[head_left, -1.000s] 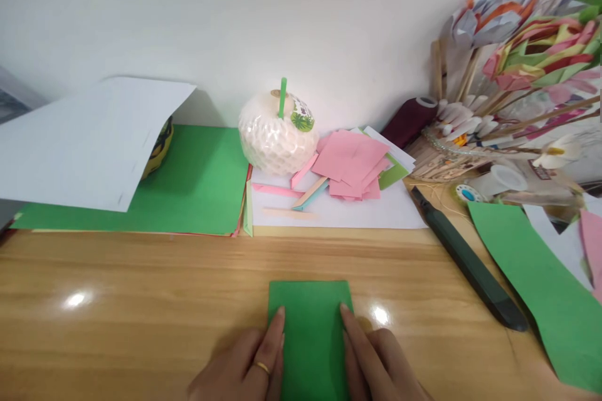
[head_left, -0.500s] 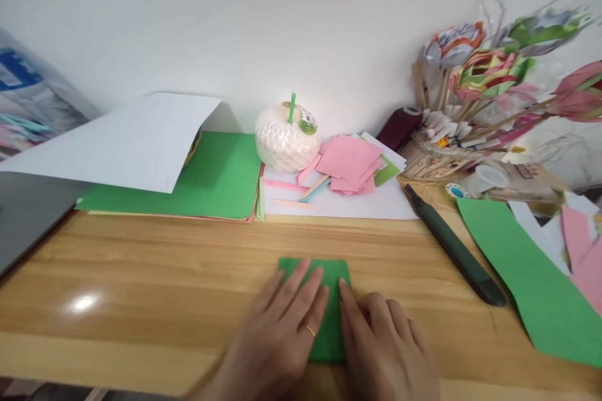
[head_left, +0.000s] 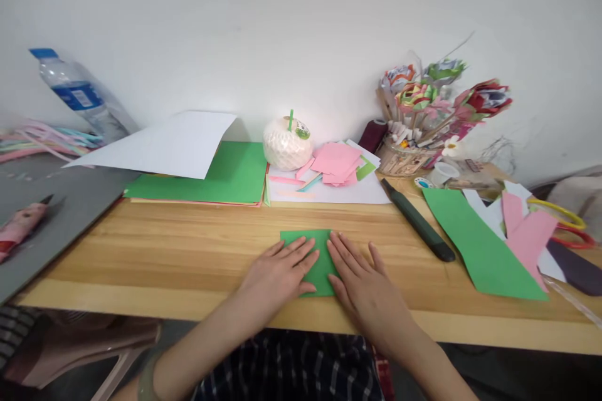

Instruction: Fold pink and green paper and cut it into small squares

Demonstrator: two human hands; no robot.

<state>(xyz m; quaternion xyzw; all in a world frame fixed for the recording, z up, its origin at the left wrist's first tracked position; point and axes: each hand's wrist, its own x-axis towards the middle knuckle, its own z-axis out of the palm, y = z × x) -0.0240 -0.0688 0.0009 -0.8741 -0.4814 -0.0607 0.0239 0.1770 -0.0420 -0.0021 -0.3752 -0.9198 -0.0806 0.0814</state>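
A piece of green paper (head_left: 320,272), roughly square and apparently folded, lies flat near the front edge of the wooden table (head_left: 179,244). My left hand (head_left: 279,269) rests on its left part with the fingers stretched out, a thin ring on one of them. Along the paper's right edge lies my right hand (head_left: 357,269), fingers flat and the thumb a little apart. Both hands press on the paper from above, and neither grips it. The paper's sides are partly hidden under the hands.
Behind are green sheets (head_left: 239,169) under a white sheet (head_left: 164,144), a netted white fruit (head_left: 288,144) and pink paper pieces (head_left: 336,160). To the right lie a dark green cutter-like tool (head_left: 418,219), a green strip (head_left: 484,250) and paper flowers (head_left: 416,97). A bottle (head_left: 78,94) leans far left.
The view has pulled back and shows more of the table and my arms. My right hand has flattened, its fingers now laid along the paper's right edge. My left hand stays on the paper.
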